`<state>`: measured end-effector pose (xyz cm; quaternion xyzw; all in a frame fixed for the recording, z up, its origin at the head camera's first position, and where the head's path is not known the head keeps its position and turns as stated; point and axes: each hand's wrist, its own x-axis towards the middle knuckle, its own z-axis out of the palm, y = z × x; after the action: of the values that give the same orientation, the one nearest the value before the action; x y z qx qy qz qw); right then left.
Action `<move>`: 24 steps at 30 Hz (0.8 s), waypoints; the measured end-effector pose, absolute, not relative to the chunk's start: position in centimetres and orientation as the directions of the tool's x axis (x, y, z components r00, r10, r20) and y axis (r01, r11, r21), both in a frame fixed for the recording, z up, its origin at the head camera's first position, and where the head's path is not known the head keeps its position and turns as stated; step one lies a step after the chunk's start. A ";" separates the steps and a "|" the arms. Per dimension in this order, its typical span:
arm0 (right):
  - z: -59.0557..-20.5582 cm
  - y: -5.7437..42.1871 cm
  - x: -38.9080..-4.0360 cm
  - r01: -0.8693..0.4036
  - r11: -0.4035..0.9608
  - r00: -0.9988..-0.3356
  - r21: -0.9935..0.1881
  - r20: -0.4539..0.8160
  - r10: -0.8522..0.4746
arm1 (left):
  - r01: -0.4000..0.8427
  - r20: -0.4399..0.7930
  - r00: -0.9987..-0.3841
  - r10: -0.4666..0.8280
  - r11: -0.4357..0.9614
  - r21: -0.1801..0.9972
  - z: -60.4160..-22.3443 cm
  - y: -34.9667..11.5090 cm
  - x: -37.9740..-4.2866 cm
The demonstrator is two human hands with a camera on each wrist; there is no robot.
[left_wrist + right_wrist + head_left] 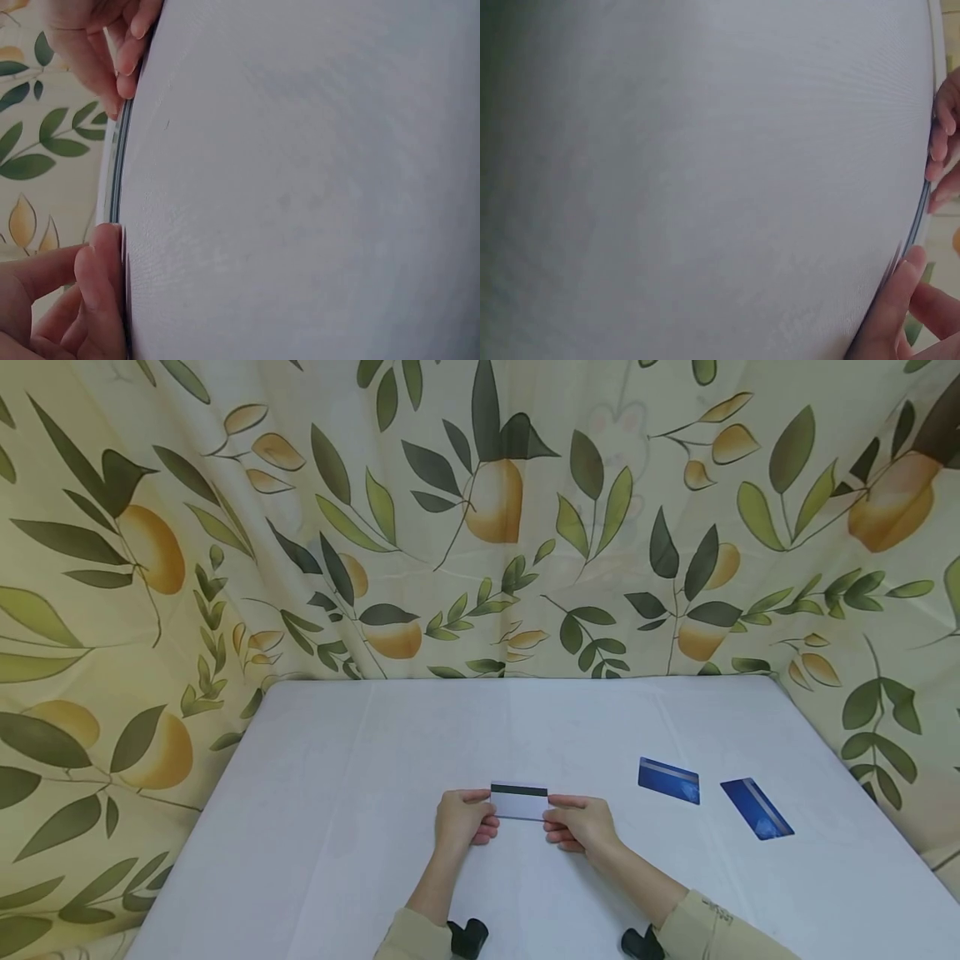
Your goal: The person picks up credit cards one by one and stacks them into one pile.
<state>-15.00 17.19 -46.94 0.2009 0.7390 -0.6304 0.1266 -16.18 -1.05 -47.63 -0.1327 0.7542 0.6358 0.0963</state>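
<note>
A white card (519,803) with a black stripe along its far edge is held between both hands, just over the white table. My left hand (467,818) pinches its left end between thumb and fingers. At the right end, my right hand (583,825) grips it in the same way. The left wrist view shows the card (116,176) nearly edge-on, as thin dark lines between the fingertips. In the right wrist view the card (917,214) is also seen along its edge. Whether it is one card or a stack, I cannot tell.
Two blue cards lie to the right of the hands: one nearer card (669,781) and one farther right (757,808), each with a pale stripe. The white-covered table (337,760) ends at a curtain (420,527) printed with fruit and leaves.
</note>
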 end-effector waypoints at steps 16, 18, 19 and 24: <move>-44.7 20.0 -13.8 0.481 0.108 -0.875 -0.870 -0.470 0.116 | -0.265 -0.247 -0.964 -0.098 0.282 0.922 -45.7 0.4 -16.7; -44.5 20.7 -13.7 0.486 0.115 -0.872 -0.866 -0.474 0.117 | -0.259 -0.246 -0.966 -0.082 0.284 0.923 -45.5 1.0 -16.7; -44.4 21.1 -13.6 0.491 0.112 -0.870 -0.864 -0.478 0.121 | -0.254 -0.243 -0.967 -0.074 0.287 0.924 -45.4 1.3 -16.8; -44.3 23.0 -13.4 0.506 0.078 -0.859 -0.859 -0.494 0.132 | -0.222 -0.223 -0.974 -0.028 0.286 0.932 -45.4 3.1 -17.2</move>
<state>-13.35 22.99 -44.28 0.2216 0.7195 -0.6418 0.1458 -17.15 3.10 -45.37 -0.0782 0.7977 0.5923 0.0819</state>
